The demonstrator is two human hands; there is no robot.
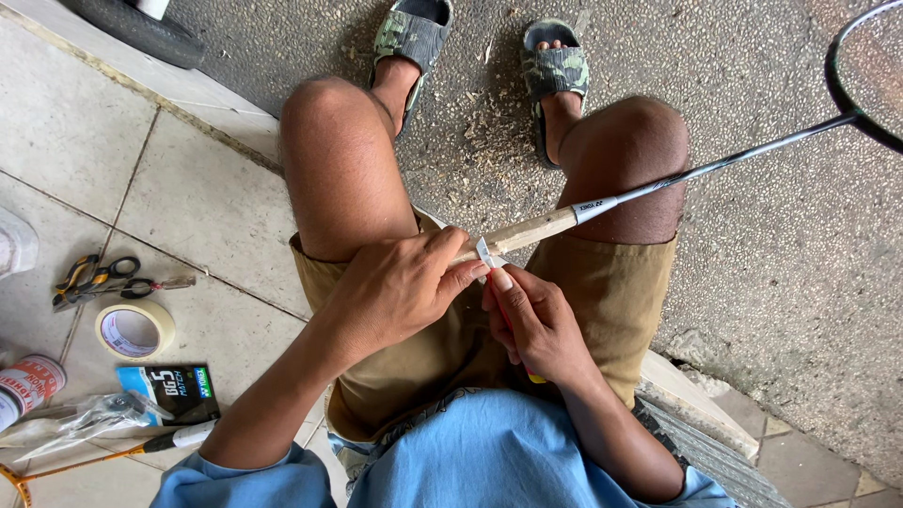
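Observation:
I sit with a badminton racket (715, 165) lying across my lap, its bare wooden handle (531, 229) pointing toward me and its head at the upper right. My left hand (400, 287) grips the near end of the wooden handle. My right hand (536, 325) holds a small utility knife with a red and yellow body; its blade (485, 253) rests against the wood next to my left thumb. Wood shavings (489, 122) lie on the ground between my feet.
On the tiles at left lie pliers and scissors (99, 279), a roll of masking tape (134, 329), a dark packet (174, 390), a tin (26, 386), clear plastic wrapping and another racket's handle (179, 438). A tyre (141, 33) sits at top left.

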